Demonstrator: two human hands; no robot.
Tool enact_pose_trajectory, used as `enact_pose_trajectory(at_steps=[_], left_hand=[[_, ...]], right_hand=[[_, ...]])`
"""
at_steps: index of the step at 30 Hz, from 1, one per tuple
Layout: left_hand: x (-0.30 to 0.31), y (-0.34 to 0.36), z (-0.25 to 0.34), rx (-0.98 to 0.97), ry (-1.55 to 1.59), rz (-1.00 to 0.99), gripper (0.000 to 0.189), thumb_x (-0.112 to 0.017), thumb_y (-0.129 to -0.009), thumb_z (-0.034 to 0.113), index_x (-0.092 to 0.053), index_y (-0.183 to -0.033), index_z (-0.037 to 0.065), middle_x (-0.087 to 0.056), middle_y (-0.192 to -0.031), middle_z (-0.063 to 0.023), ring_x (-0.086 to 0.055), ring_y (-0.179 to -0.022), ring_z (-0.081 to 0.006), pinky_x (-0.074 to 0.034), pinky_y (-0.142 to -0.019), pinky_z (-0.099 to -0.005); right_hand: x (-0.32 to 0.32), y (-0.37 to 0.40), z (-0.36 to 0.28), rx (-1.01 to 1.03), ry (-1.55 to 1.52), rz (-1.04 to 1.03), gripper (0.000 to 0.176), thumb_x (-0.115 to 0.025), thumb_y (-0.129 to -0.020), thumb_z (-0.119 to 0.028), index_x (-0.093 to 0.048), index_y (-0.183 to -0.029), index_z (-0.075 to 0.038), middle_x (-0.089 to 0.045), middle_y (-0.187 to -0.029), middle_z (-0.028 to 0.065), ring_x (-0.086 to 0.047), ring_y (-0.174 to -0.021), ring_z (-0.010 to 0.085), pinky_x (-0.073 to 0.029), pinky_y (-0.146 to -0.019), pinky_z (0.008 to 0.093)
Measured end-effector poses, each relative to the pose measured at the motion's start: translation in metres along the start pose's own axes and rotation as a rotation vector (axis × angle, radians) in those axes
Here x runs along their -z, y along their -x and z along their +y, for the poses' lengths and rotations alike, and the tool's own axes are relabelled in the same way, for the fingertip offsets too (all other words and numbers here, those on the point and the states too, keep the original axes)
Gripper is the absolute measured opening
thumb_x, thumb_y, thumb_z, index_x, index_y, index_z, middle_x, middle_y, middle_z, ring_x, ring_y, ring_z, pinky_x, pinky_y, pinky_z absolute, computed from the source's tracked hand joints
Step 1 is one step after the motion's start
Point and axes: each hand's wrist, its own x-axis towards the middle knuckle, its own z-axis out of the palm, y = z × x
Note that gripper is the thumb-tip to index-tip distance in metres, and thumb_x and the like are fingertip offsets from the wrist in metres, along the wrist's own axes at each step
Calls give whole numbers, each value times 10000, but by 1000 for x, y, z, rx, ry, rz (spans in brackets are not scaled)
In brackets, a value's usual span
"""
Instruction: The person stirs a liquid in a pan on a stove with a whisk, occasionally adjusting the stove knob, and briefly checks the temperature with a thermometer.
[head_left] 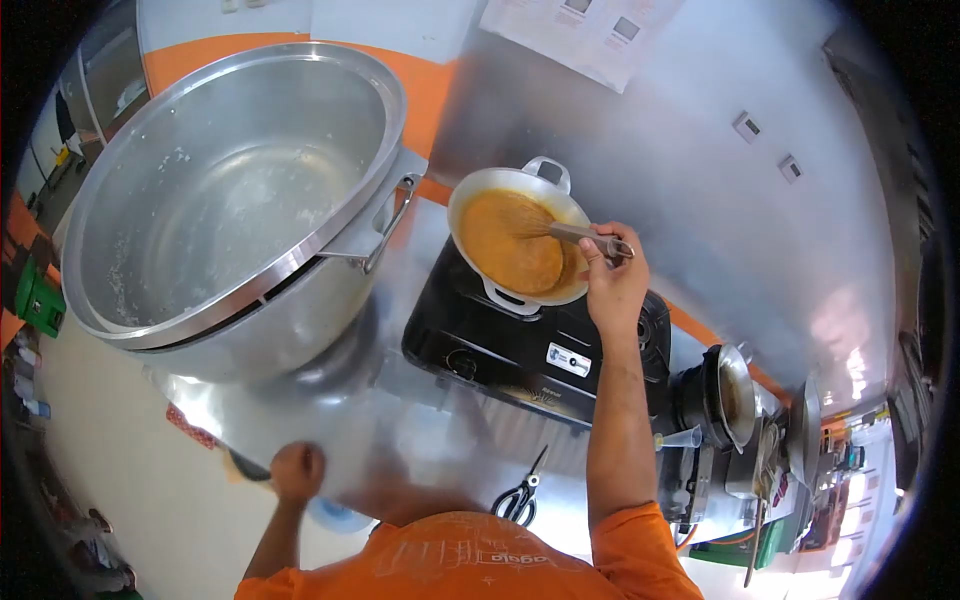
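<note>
Nearest the camera, the orange shirt (470, 565) fills the bottom edge. The left hand (297, 470) is at the near left, curled into a fist over the near edge of the steel counter (400, 440). A dark object sits just beside it, and I cannot tell whether the fist grips it. A pair of black-handled scissors (520, 495) lies on the counter to the right, between the two forearms.

Further in, a black gas stove (530, 345) stands on the counter. On the stove sits a small two-handled wok (470, 195) holding a thick orange sauce (505, 245). The right hand (612, 285) reaches over the wok's right rim, fingers clenched around the handle of a stirring utensil (590, 238) whose working end is down in the sauce.

To the left of the stove, a very large aluminium pot (230, 190) rests tilted toward the camera, with white residue on its inner wall. At the far right, a second burner carries another pan (735, 395). Behind everything, a printed sheet (590, 35) hangs on the steel wall.
</note>
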Motion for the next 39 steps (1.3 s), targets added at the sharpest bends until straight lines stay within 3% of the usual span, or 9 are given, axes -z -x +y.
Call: enact_pose_trajectory(at_steps=[4,7,13,14,27,31,33,36,39], left_hand=[[4,0,2,-38,12,-16,109,-617,-772,143,-586,-702,66,-556,-618,-120,-562,-590,-337,-447,-566,-454],[-2,2,-3,-49,30,19,96,-618,-768,141,-589,-719,64,-558,-632,-123,-558,-592,-340,-450,-572,-447],[4,-3,5,-23,6,0,82,-619,-774,143,-591,-729,80,-568,-637,-114,-565,-594,-330,-452,-565,-438],[2,-3,3,-37,9,15,83,-618,-777,137,-589,-724,80,-564,-632,-113,-562,-589,-327,-450,-558,-436],[-1,3,-5,-56,-45,-9,56,-615,-756,103,-571,-733,77,-554,-630,-111,-554,-585,-324,-435,-540,-435],[3,1,1,11,-35,-62,92,-633,-811,152,-610,-793,65,-601,-691,-143,-601,-653,-369,-474,-614,-457],[1,1,0,19,-53,-65,90,-636,-810,150,-611,-795,65,-603,-693,-145,-602,-649,-369,-474,-614,-459],[-2,1,-4,-36,-42,-2,63,-620,-790,134,-604,-764,78,-584,-651,-123,-578,-598,-337,-460,-567,-442],[-5,2,-5,-55,-42,29,47,-609,-778,122,-602,-750,85,-572,-629,-112,-564,-572,-321,-452,-540,-432]], right_hand=[[12,2,-8,9,130,32,179,-702,-875,-85,-595,-1006,-28,-649,-811,66,-582,-736,122,-482,-694,277],[24,8,-16,-95,128,20,204,-723,-862,-99,-591,-999,-26,-654,-802,67,-585,-741,120,-483,-694,278],[16,16,-12,-108,-51,43,233,-745,-843,-101,-590,-996,-16,-655,-808,70,-588,-748,118,-485,-695,279],[12,14,-2,-37,-6,43,226,-744,-843,-102,-600,-998,-26,-650,-801,65,-591,-756,117,-485,-696,276],[27,18,-19,-85,170,8,207,-730,-850,-84,-605,-1008,-37,-640,-745,57,-564,-664,102,-476,-627,263],[28,24,-25,-162,-59,5,192,-711,-868,-66,-601,-1021,-26,-639,-763,47,-539,-637,68,-453,-578,224],[22,26,-25,-191,-197,20,190,-701,-877,-58,-599,-1033,-22,-635,-770,43,-529,-632,56,-442,-560,207],[15,29,-27,-229,-157,6,193,-708,-868,-63,-612,-1028,-18,-644,-785,58,-541,-648,72,-454,-588,221],[8,26,-3,-76,-8,34,195,-719,-853,-66,-625,-1018,-19,-650,-789,66,-549,-665,94,-459,-615,242]])
